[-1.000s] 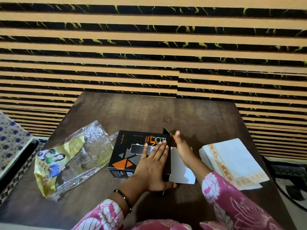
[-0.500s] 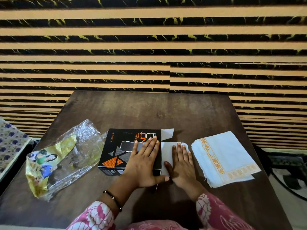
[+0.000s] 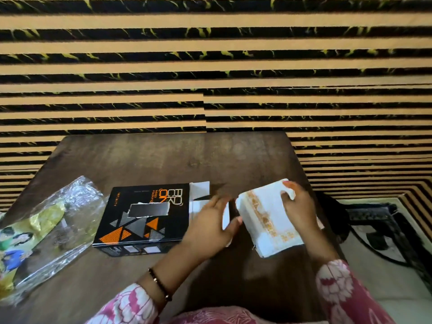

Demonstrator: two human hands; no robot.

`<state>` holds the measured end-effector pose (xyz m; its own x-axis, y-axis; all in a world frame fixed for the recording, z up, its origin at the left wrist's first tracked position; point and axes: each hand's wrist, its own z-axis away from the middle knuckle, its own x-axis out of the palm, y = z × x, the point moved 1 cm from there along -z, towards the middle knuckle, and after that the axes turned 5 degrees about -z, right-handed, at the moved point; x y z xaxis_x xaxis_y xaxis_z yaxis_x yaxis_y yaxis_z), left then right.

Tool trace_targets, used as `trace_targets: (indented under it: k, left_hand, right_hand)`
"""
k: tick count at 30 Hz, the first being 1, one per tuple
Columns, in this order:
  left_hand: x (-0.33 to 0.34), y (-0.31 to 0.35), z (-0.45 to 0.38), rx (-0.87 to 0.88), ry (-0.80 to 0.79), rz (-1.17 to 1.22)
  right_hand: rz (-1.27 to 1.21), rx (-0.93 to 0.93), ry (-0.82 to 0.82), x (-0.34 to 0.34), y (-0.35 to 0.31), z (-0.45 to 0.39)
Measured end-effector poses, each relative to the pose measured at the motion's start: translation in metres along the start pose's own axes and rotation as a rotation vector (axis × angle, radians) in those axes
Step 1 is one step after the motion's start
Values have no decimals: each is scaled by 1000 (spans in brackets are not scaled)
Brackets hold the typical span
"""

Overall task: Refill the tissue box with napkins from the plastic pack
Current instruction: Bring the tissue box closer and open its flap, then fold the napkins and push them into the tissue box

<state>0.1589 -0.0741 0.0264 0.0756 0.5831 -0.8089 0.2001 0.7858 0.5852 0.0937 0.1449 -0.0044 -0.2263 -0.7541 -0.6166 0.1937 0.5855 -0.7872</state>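
The black tissue box (image 3: 145,218) with orange triangles lies flat on the brown table (image 3: 163,157), its white end flaps (image 3: 199,190) open toward the right. My left hand (image 3: 210,228) rests with fingers spread over the lower flap at that open end, the thumb close to the napkins. A stack of white napkins (image 3: 264,220) with a gold border is lifted and tilted just right of the box. My right hand (image 3: 299,206) grips the stack's far right side. The crumpled plastic pack (image 3: 46,230) lies at the left.
A striped black-and-tan wall (image 3: 210,66) rises right behind the table. The table's right edge drops to a patterned rug (image 3: 383,230) on the floor. Pink floral sleeves (image 3: 339,291) fill the bottom of the view.
My right hand left the box flap, went right and took hold of the napkin stack, raising it toward the box. My left hand slid off the box top to the open end.
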Motion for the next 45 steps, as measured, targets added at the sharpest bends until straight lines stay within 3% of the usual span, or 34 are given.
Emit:
trace_targets:
  k: [3,6,8,12,17,22,30,36,39,41,43,45]
  left_hand:
    - [41,15,-15,-156,-281,305]
    - [78,14,-20,-321,-513,503]
    - [93,10,-22,-420,-481,564]
    - [107,10,-26,-598,-256,567]
    - [108,6,-22,-704,-219,605]
    - [111,9,-21,-599,-321,477]
    - [118,6,-20,-543,-378,323]
    - [109,11,-23,-427,-364,220]
    - [96,15,-22,-348,-287,319]
    - [83,20,-21,-319,-254,561]
    - [71,25,-21,-291,-327,826]
    - [62,27,-23,-222,-432,940]
  right_hand:
    - [234,228,-117,-15,35,-20]
    - [303,275,-271,-20,54,-11]
    - [315,274,-277,-21,57,-3]
    - [261,347,-308,-27,57,9]
    - [-241,578,-362,-42,66,27]
    - [-337,597,-487,-49,59,33]
    - [-450,480,-403,-31,55,43]
    - [-612,530,-434,-35,61,44]
    - [-780,456,-436,-49,61,46]
    - [-896,399,-470,-60,57,49]
    - [-975,344,-509,-71,54,49]
    - [-1002,302,-539,-80,52,47]
